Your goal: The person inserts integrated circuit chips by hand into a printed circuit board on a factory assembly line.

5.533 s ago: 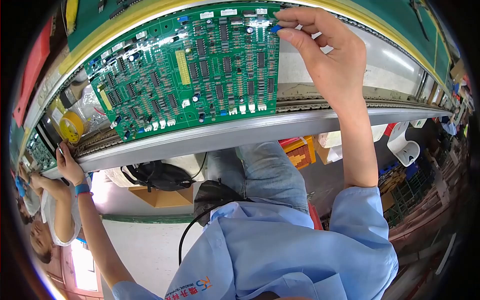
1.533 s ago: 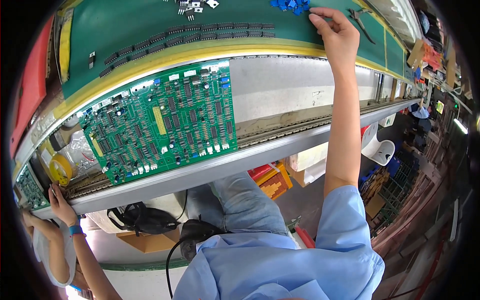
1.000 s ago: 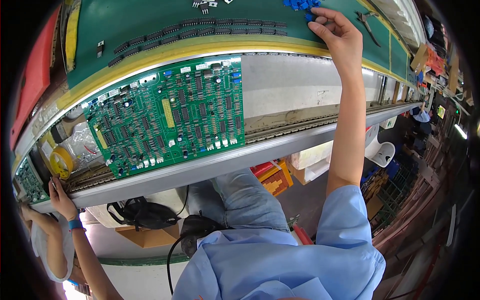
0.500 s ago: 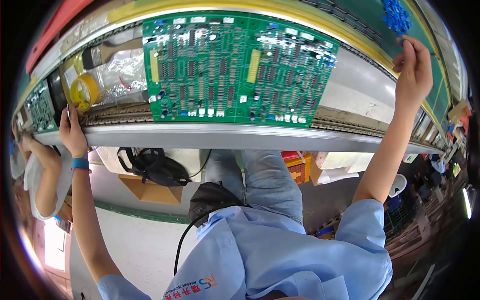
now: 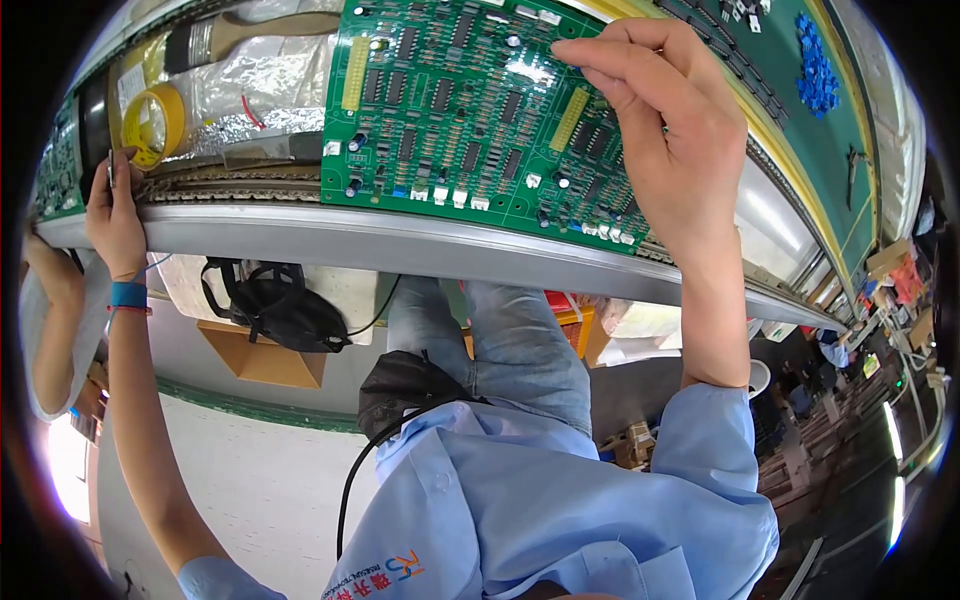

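A large green circuit board [image 5: 430, 130], crowded with chips, resistors and white connectors, lies across the rails in front of me. Over its right half is my right hand [image 5: 685, 130], thumb and fingers pinched close to the board's surface. A tiny blue component shows at those fingertips, mostly hidden by them. At the left my left hand [image 5: 115, 225] is closed at the rail's near edge around a slim metal piece [image 5: 111, 170], whose kind I cannot make out. Beyond the rails, a pile of small blue components [image 5: 817, 75] lies on the green bench top [image 5: 780, 70].
A yellow tape roll [image 5: 165, 125] and a flat brush [image 5: 245, 35] lie left of the board. The silver rail [image 5: 400, 235] runs along the near side. Another person's arm [image 5: 55, 320] is at far left, near a second board [image 5: 58, 165]. A dark tool [image 5: 852, 178] rests on the bench.
My right hand has come from the blue pile leftward over the board. The view has shifted, so the board appears higher and farther right. My left hand stays at the rail.
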Demonstrator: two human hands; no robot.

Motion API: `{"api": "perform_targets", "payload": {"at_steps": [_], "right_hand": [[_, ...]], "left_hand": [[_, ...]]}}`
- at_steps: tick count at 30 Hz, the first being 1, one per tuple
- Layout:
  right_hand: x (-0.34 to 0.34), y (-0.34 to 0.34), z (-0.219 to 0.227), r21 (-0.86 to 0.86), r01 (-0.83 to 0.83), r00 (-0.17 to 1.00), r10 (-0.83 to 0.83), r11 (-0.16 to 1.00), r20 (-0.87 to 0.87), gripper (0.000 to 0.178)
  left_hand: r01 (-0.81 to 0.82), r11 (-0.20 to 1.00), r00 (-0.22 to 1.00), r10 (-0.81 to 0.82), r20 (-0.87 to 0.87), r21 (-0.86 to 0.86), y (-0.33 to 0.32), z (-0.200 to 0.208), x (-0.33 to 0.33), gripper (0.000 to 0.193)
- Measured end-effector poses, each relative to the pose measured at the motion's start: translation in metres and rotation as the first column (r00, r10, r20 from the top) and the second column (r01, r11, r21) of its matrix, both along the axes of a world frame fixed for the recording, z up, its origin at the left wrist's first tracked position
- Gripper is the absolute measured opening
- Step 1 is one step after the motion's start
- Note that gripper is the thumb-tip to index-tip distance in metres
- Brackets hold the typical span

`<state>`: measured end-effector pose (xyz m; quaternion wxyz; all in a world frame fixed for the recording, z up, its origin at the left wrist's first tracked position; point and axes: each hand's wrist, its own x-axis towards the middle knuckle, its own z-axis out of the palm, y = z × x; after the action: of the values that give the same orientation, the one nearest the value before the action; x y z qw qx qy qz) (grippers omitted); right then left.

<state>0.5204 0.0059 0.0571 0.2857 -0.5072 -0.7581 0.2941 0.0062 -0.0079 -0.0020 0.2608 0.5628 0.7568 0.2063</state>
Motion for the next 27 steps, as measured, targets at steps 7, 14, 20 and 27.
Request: {"api": "perform_targets", "payload": {"at_steps": [7, 14, 20, 27], "right_hand": [[-0.013, -0.004, 0.007, -0.032, 0.127, 0.959, -0.115, 0.991, 0.258, 0.021], [-0.021, 0.001, 0.021, -0.089, 0.143, 0.969, -0.121, 0.986, 0.217, 0.027], [-0.023, 0.003, 0.019, -0.123, 0.123, 0.955, -0.083, 0.985, 0.286, 0.027], [-0.024, 0.020, -0.061, 0.568, 0.164, 0.806, 0.223, 0.806, -0.548, 0.026]], "left_hand": [[0.004, 0.994, 1.000, -0.003, -0.013, 0.112, -0.001, 0.001, 0.015, 0.029], [-0.027, 0.994, 0.997, 0.019, 0.081, 0.107, -0.001, -0.001, 0.013, 0.029], [-0.042, 0.995, 0.996, 0.035, 0.078, 0.089, -0.001, 0.000, 0.014, 0.030], [-0.012, 0.995, 0.999, 0.009, 0.035, 0.094, 0.000, 0.000, 0.014, 0.030]]}}
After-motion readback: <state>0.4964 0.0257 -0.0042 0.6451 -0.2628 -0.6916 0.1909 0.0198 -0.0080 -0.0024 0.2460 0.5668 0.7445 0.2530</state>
